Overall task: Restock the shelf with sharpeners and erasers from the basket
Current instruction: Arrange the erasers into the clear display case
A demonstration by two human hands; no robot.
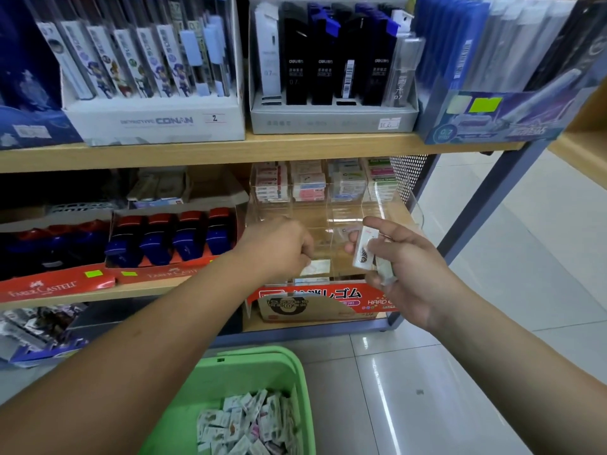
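Acrylic organiser (341, 218) gets stocked: left hand (279, 247), fingers curled, sets an eraser (318, 267) inside, grip unclear; right hand's (399, 270) fingers clasp spare erasers (363, 246), likely passed across next.

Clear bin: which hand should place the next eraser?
Right, probably: the right hand grips erasers by the clear bin; the left hand reaches into it, fingers curled.

Green plastic basket (290, 366) down in front of us, small wrapped erasers (246, 425) in it. Behind it, on the wooden middle shelf board (147, 291), we see the clear acrylic divided organiser (331, 221) at the right end, boxed eraser stacks (308, 183) in its back compartments, and the red cardboard tray (161, 274) of blue sharpeners (185, 241) just left.
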